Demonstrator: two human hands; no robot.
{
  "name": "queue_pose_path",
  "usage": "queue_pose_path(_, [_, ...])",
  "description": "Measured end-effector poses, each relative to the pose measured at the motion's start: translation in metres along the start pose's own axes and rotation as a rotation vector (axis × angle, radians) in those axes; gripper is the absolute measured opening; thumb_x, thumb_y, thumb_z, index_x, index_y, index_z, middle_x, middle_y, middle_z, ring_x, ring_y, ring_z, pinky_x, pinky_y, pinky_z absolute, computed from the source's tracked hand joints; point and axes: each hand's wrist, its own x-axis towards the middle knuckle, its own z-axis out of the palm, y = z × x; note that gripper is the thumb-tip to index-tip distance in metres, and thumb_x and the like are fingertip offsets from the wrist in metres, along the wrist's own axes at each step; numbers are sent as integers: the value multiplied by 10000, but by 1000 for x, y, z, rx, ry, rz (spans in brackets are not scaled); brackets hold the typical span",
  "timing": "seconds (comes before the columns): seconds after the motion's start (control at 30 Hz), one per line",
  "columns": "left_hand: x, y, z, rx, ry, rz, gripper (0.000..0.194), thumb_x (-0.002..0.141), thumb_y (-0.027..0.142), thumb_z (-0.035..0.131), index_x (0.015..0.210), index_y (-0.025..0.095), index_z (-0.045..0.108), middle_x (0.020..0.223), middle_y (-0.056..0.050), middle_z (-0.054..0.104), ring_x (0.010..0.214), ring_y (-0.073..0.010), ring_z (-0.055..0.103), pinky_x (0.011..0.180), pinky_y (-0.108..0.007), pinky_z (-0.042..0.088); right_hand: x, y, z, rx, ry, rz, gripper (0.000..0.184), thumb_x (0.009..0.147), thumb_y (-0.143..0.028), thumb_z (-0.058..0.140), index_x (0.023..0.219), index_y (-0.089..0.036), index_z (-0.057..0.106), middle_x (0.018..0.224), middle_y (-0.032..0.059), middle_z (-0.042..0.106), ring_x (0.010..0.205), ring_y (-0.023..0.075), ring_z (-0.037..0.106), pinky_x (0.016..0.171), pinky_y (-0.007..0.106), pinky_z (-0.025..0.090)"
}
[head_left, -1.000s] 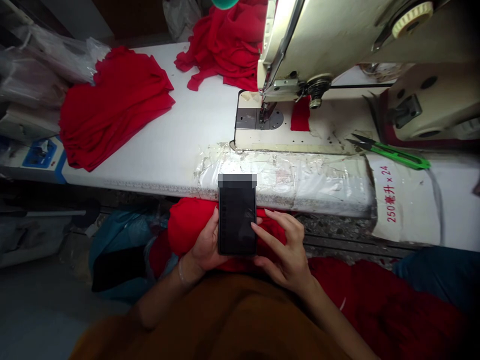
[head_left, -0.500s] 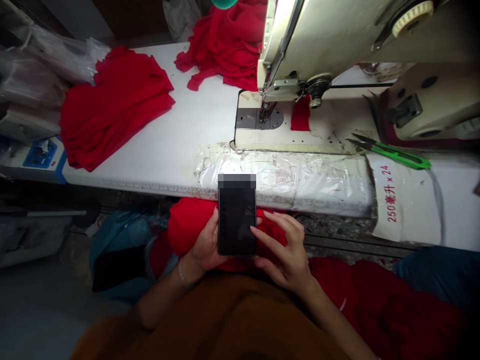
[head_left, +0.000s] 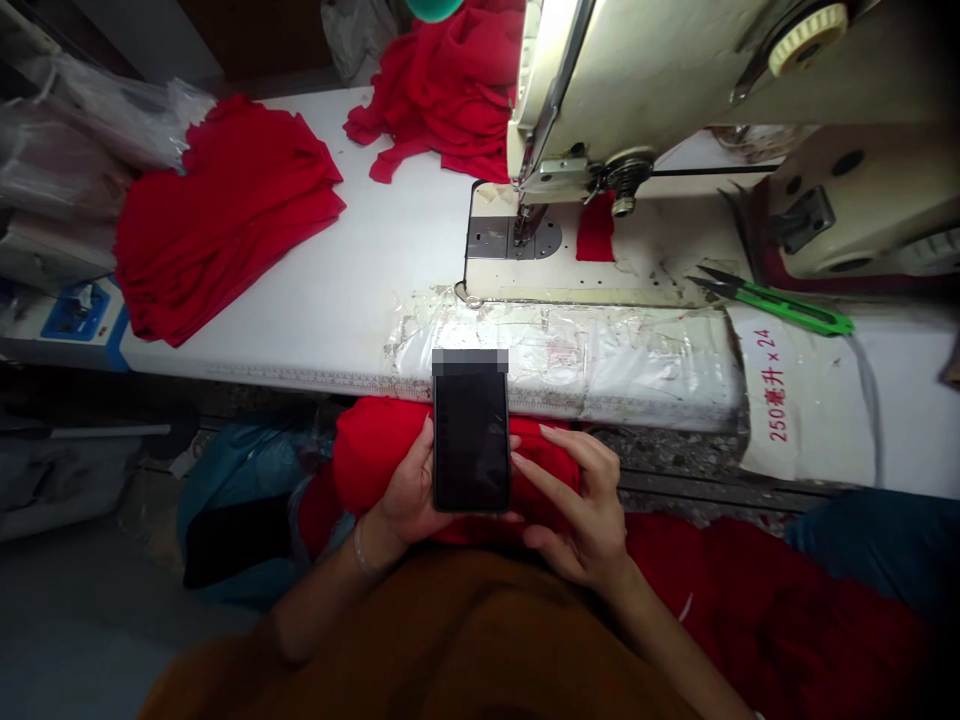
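My left hand is wrapped round a black phone and holds it upright over my lap, its screen dark. My right hand hovers just right of the phone with its fingers spread and loosely curved, the fingertip beside the phone's right edge, holding nothing. Under both hands lies bunched red fabric on my lap. Ahead stands a cream sewing machine on a white table.
A stack of red fabric pieces lies at the table's left, another red heap at the back. Green thread snips rest right of the needle plate. Plastic-taped padding covers the table's front edge. Plastic bags sit far left.
My right forefinger has drawn back off the phone screen to its right edge. The screen has gone darker. The view shifted slightly.
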Motion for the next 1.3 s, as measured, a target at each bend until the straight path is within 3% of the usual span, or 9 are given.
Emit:
queue_pose_path(0.27, [0, 1, 1, 13, -8, -18, 787, 999, 601, 60, 1353, 142, 593, 1449, -179, 511, 1312, -378, 502, 1061, -644, 371, -7, -1, 0, 38, 21, -28, 516, 967, -550, 425, 1260, -180, 634, 1310, 177, 493, 1209, 346, 466, 963, 550, 434])
queue_pose_path(0.47, [1, 1, 3, -3, 22, 6, 798, 1017, 568, 70, 1311, 68, 618, 1371, -178, 587, 1220, -281, 597, 1049, -418, 441, -11, -5, 3, 45, -14, -90, 466, 962, -522, 453, 1105, -161, 710, 1300, 176, 493, 1211, 339, 463, 962, 521, 444])
queue_pose_path(0.57, [2, 2, 4, -19, 56, 24, 796, 1018, 565, 70, 1293, 75, 634, 1342, -171, 613, 1195, -249, 616, 1009, -364, 468, -14, -6, 5, 52, -35, -118, 458, 950, -523, 486, 1103, -155, 712, 1325, 178, 478, 1220, 338, 450, 965, 514, 439])
queue_pose_path(0.87, [3, 3, 8, 0, 73, 37, 807, 1020, 547, 41, 1273, 85, 652, 1294, -170, 646, 1154, -255, 641, 992, -372, 470, -16, -7, 8, 57, -52, -106, 441, 933, -528, 521, 1120, -175, 707, 1342, 163, 475, 1232, 332, 440, 983, 513, 436])
queue_pose_path(1.13, [4, 2, 5, -9, 104, 34, 765, 1012, 584, 101, 1326, 112, 614, 1345, -181, 607, 1214, -307, 600, 1101, -505, 372, -16, -9, 13, 63, -55, -124, 457, 921, -543, 534, 1137, -177, 705, 1335, 164, 487, 1224, 329, 440, 986, 509, 439])
queue_pose_path(1.3, [4, 2, 5, 10, 112, 34, 770, 1011, 587, 108, 1324, 97, 613, 1336, -183, 613, 1242, -292, 581, 1108, -455, 374, -16, -8, 13, 66, -59, -125, 469, 923, -543, 533, 1162, -171, 690, 1339, 171, 479, 1226, 329, 433, 981, 515, 439])
